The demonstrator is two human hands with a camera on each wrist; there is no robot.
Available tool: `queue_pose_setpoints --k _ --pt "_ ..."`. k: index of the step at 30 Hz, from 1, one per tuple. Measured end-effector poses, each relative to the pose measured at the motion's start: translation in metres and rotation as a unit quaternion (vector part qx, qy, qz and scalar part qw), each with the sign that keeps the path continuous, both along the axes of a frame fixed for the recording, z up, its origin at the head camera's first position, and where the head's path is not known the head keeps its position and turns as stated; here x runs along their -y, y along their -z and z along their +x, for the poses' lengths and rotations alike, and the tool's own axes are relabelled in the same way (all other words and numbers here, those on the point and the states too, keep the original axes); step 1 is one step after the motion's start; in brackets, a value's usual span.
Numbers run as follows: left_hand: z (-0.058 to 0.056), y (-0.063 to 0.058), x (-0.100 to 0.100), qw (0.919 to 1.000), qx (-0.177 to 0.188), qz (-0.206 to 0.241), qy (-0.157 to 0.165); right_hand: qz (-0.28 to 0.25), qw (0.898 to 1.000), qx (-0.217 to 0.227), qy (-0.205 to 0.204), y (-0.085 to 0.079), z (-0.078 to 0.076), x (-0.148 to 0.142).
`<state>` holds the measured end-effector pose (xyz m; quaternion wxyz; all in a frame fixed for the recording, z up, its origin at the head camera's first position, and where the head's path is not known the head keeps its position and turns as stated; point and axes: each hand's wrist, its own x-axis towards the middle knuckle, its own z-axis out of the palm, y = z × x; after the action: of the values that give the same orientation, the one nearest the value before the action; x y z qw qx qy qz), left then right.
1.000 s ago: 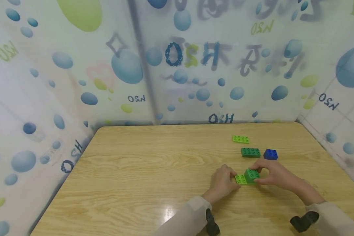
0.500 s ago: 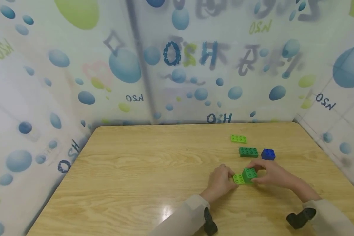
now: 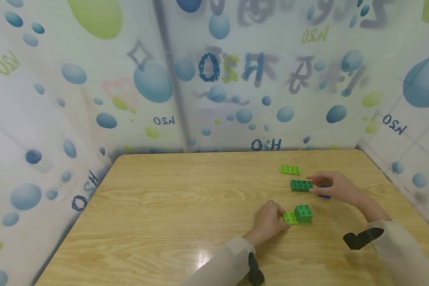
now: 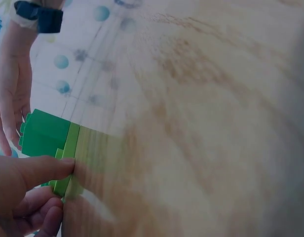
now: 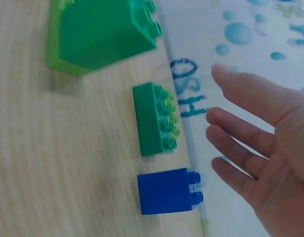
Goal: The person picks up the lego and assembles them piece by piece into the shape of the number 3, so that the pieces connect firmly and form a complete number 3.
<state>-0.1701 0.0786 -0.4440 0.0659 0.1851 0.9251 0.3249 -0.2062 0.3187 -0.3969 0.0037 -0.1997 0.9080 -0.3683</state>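
Note:
My left hand pinches the near-left end of a lime-green building-block plate on the table. In the left wrist view its thumb lies along the plate's edge. A green square block stands upright on the plate's right half. Apart from that stack, my right hand hangs over the blue square block, partly covering it in the head view. The right wrist view shows its fingers spread, holding nothing, clear of the blue block. A dark green long block lies just left of the right fingertips.
Behind the dark green block lies a second lime-green plate. All of them sit on the right half of a wooden table. A patterned curtain-like wall rises along the table's back edge.
My right hand has let go of the green square block and moved away toward the back, over the blue block. The green block stays on the plate. My left hand has kept its hold.

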Motion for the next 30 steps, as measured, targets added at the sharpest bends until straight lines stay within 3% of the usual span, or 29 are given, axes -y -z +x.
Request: queue_pose_setpoints --k 4,12,21,30 --pt "0.000 0.001 0.000 1.0000 0.004 0.003 -0.002 0.051 0.998 -0.009 0.017 0.000 -0.017 -0.006" --pt "0.000 0.002 0.000 0.9999 0.010 0.005 0.000 0.097 0.995 0.038 0.007 0.001 -0.042 -0.007" --pt "0.000 0.003 0.000 0.9999 0.015 0.005 0.001 0.107 0.989 0.100 -0.031 0.008 -0.054 -0.003" --pt "0.000 0.003 0.000 0.9999 0.015 0.005 0.004 0.106 0.987 0.114 -0.050 0.014 -0.060 0.000"
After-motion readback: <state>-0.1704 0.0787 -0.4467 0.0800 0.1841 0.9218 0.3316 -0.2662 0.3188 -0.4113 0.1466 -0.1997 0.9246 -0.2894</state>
